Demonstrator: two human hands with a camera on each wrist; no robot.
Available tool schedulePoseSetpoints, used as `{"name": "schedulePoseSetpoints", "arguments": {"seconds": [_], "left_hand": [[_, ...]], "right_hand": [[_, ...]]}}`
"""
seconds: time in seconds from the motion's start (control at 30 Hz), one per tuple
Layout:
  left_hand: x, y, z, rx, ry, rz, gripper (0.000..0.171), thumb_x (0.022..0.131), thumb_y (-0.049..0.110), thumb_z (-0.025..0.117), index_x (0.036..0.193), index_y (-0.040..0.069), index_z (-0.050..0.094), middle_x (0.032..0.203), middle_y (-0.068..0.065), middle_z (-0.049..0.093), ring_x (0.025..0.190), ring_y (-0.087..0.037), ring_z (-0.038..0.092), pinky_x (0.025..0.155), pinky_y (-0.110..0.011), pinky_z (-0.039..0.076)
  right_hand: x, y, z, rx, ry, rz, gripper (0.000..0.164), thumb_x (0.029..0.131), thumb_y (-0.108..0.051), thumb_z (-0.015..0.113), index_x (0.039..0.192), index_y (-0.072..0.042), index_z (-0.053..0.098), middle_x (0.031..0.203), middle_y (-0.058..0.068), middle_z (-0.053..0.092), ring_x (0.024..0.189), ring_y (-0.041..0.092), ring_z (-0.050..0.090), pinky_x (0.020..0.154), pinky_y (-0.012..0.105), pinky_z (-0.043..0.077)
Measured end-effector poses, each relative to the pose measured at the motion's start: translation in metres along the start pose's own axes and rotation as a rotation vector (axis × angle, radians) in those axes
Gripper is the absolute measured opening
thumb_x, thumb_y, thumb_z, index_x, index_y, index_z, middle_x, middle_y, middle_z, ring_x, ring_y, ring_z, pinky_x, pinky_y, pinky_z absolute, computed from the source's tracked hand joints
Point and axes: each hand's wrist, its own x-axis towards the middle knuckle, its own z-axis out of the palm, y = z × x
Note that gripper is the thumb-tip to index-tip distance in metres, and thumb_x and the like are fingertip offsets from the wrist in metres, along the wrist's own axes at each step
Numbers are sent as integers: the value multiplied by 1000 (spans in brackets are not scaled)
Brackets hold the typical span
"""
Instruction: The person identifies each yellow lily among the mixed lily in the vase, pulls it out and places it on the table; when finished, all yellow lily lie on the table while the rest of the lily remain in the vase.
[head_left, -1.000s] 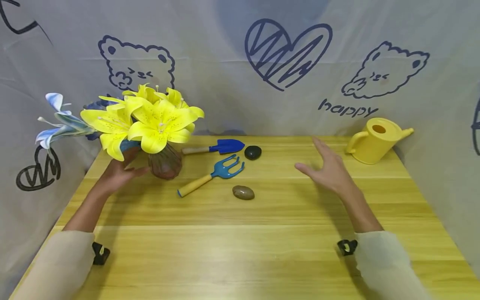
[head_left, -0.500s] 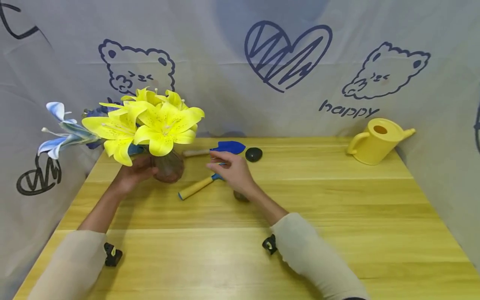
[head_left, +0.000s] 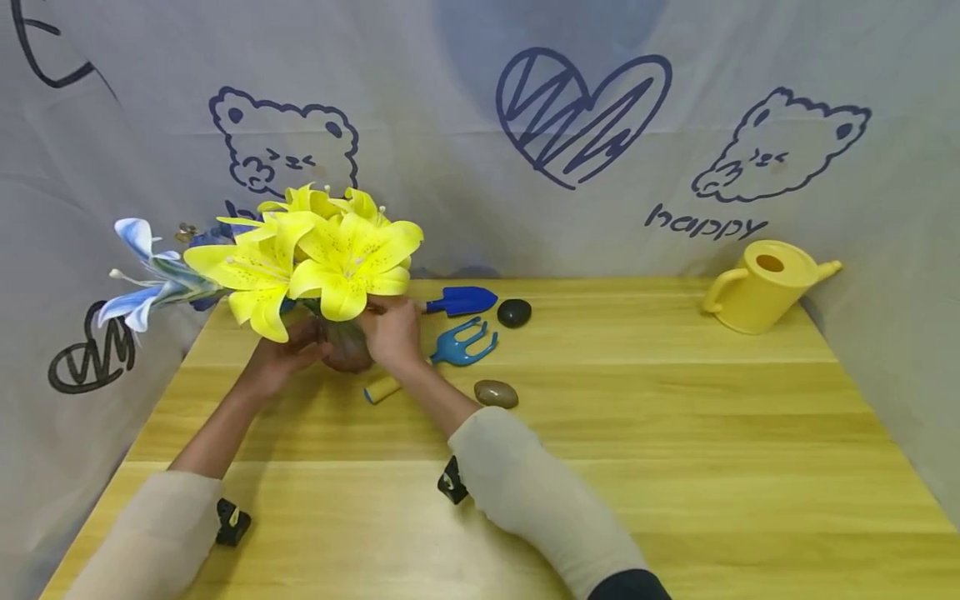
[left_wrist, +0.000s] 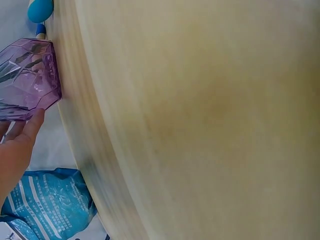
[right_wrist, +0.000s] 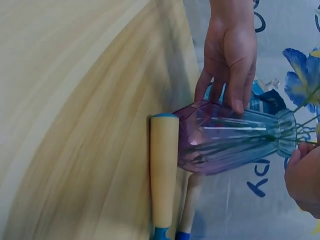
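A faceted glass vase (right_wrist: 225, 135), purple low down and teal at the neck, stands at the left back of the table with green stems inside. Yellow lilies (head_left: 348, 262) spread above it, and a pale blue lily (head_left: 161, 279) leans out to the left. My left hand (head_left: 288, 350) holds the vase's left side, its thumb on the near face in the right wrist view. At the vase's mouth my right hand (right_wrist: 305, 175) pinches a flower stem; in the head view the petals partly cover its fingertips.
Right of the vase lie a blue trowel (head_left: 468, 300), a blue hand fork (head_left: 457, 346), a black stone (head_left: 514, 313) and a brown stone (head_left: 496, 393). A yellow watering can (head_left: 765, 287) stands far right. Beside the vase is a blue printed bag (left_wrist: 52, 205).
My right hand has swept left from the table's right side, over the fork, to the vase's mouth. The left hand has moved in against the vase and taken hold of it.
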Motion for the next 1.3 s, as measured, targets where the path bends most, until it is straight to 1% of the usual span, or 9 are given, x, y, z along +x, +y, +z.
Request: {"name": "schedulePoseSetpoints", "arguments": {"seconds": [0.27,0.4,0.47,0.57,0.67,0.83,1.0,1.13,1.3], "left_hand": [[-2,21,9,42,-3,-4,29,88,7,54,115,-2,52,109,-14,53,108,-22,46,81,-25,42],[-3,26,10,52,15,4,24,87,4,54,109,-6,53,105,-16,53,107,-23,46,82,-30,40],[-3,23,9,45,21,-4,28,87,5,54,114,-3,52,110,-15,53,109,-24,45,88,-34,37],[-3,16,7,66,17,-43,37,87,10,55,122,1,48,118,-16,51,114,-28,43,91,-43,36],[-4,9,3,113,25,-135,52,88,21,56,133,3,38,131,-17,40,121,-31,35,94,-49,32],[-7,6,-1,165,33,-240,58,86,32,57,128,-5,40,136,-19,30,124,-34,28,94,-49,33],[-10,10,0,198,48,-240,53,86,32,57,123,-5,47,130,-20,39,122,-35,32,90,-48,36],[-11,13,0,179,46,-244,54,87,30,56,126,-5,43,131,-22,37,123,-37,29,93,-51,33],[-7,13,0,238,32,-262,59,86,35,56,128,-5,42,131,-21,38,122,-37,31,92,-50,34]], "right_hand": [[0,0,6,-103,147,-214,24,78,1,61,57,-3,51,49,5,49,44,6,39,43,12,30],[-3,-5,7,253,96,-159,6,81,0,61,80,6,60,66,15,60,58,3,53,54,14,44],[-4,-7,8,434,83,-118,15,80,2,61,93,10,60,78,20,62,69,3,57,62,18,48],[-3,-9,7,303,103,-151,8,84,0,56,79,6,59,59,14,55,50,-1,47,49,13,40],[0,-11,3,50,154,-242,29,86,-2,53,57,-3,50,41,0,32,36,1,22,36,14,21],[0,-18,-9,149,153,-290,45,82,4,54,40,-5,40,38,-2,26,37,5,20,38,15,18],[-3,-37,-31,263,121,-321,45,81,4,56,40,-2,37,37,3,28,38,5,19,38,18,19],[3,-59,-60,390,144,-458,12,82,1,56,74,10,52,57,13,49,53,8,44,51,20,40],[9,-63,-117,524,105,-519,17,79,1,63,89,14,56,74,13,59,69,20,57,65,34,49]]}}
